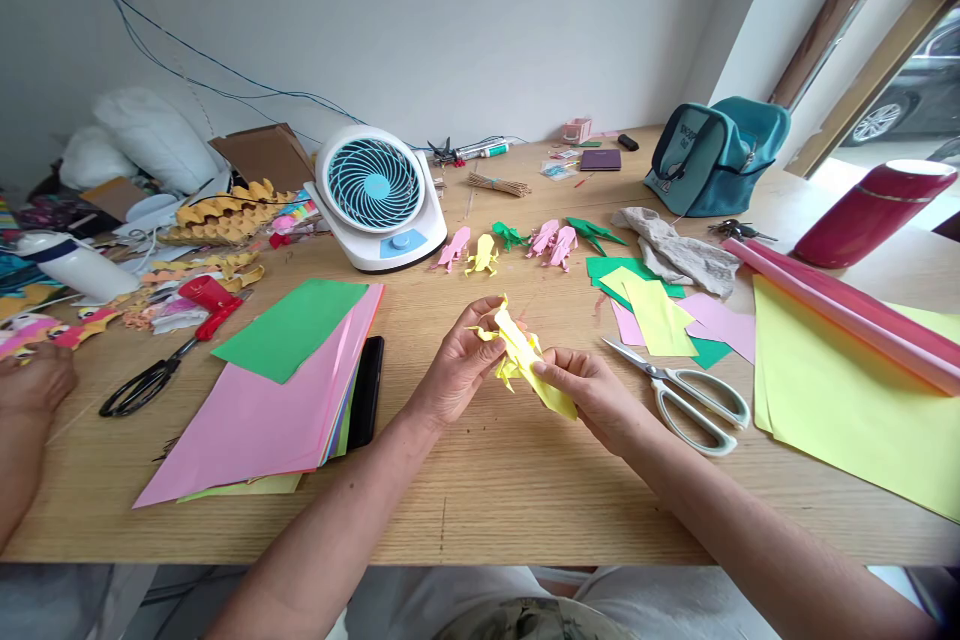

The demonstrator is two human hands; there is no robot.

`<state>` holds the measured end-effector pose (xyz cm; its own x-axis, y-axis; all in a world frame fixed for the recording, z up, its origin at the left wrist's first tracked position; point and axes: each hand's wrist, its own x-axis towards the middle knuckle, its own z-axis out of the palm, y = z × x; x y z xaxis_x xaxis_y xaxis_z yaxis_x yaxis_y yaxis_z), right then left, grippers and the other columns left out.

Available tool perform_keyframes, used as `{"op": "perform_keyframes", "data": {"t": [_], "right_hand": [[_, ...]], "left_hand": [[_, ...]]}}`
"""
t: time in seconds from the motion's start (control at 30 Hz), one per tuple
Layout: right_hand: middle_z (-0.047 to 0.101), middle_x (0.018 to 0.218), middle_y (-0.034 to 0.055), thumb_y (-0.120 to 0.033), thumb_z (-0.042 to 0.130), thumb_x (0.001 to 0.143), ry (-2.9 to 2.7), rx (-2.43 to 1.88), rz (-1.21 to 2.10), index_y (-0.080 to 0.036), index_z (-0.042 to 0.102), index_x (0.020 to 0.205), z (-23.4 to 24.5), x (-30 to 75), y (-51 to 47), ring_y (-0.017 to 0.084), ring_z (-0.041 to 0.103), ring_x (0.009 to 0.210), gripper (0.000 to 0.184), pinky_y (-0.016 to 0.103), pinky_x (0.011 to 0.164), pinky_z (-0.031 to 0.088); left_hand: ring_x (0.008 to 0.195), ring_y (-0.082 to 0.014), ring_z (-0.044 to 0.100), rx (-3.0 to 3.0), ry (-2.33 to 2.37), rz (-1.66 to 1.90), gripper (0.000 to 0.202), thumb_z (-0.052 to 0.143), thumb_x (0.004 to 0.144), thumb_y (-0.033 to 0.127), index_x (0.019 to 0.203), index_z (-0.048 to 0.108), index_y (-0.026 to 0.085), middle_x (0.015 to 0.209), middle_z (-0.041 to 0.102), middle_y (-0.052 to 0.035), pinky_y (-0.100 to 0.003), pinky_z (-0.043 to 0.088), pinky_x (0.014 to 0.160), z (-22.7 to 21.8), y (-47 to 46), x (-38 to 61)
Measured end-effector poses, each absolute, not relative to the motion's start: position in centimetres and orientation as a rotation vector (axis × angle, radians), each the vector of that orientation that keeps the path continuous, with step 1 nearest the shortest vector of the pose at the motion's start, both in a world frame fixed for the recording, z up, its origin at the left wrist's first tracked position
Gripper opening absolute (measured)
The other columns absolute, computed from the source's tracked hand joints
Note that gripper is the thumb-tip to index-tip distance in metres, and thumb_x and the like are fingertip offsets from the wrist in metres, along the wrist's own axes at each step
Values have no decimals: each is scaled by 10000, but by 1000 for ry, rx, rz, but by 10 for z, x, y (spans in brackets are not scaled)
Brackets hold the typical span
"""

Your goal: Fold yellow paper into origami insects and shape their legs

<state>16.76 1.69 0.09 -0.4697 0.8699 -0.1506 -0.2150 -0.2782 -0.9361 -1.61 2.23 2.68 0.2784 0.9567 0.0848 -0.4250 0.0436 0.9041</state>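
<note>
Between both hands, above the wooden table [480, 505], I hold a folded yellow paper figure [519, 345] with thin legs and a long flat end. My left hand [459, 365] pinches its upper left part between thumb and fingers. Closed on the flat lower right end is my right hand [581, 385], its thumb on top. Beyond the hands stands a row of folded paper animals: a pink one [454, 248], a yellow one [481, 256], green ones [510, 235] and more pink ones [561, 245]. White-handled scissors [679, 390] lie open beside my right forearm.
Left are stacked coloured papers [277, 420], a phone-like black object [367, 390], black-handled scissors [146, 385] and another person's hand [34, 378]. A fan [379, 200] stands behind. Right are paper scraps [660, 315], yellow sheets [840, 420], a pink roll [847, 315], a red flask [870, 215] and a teal bag [712, 160].
</note>
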Motion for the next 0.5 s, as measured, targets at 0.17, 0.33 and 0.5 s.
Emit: {"op": "perform_keyframes", "data": {"t": [0.17,0.33,0.5], "right_hand": [[478,552,-46,-585,777,675,-1184,-917,1825,-178,583,657,4,167,16,74,338,487,451,259,483,176],[486,584,-42,-591,760,703,-1147,-875,1837,-178,612,695,2,165,16,80,346,520,438,257,501,198],[488,601,-40,-560,763,726,-1130,-856,1837,-177,620,708,0,165,16,78,350,535,409,254,510,202]], "left_hand": [[1021,-196,678,1052,681,1205,554,804,757,296,1236,532,238,1039,719,-51,-275,477,867,25,22,-16],[1013,-200,675,1011,657,1198,555,792,770,302,1253,526,244,1045,728,-58,-292,477,867,23,21,-13],[1016,-191,667,918,621,1208,550,777,783,282,1275,533,258,1091,719,-51,-280,478,850,20,19,-8]]}}
